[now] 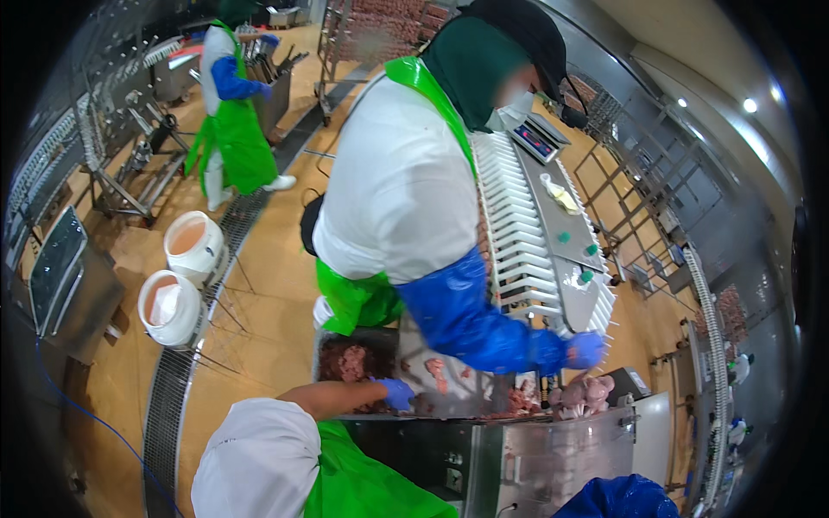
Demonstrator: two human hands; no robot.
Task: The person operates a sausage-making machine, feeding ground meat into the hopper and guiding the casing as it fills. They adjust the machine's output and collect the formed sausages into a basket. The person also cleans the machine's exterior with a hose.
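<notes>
Raw meat (352, 363) heaped in 1 metal tub (380, 337), table's (420, 350) L end, just L of my L hand (397, 394), which is by tub's near R corner; can't tell if fingers grip any. R hand out of view. 1 bigger pink pc (436, 371) on table, R of L hand. 2 white buckets (193, 325) on floor, pinkish inside. 2 co-workers (406, 181).

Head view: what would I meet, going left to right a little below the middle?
The nearer white bucket, a heap of raw meat, the person's blue-gloved left hand, a small pink meat piece, a co-worker's blue-gloved hand.
</notes>
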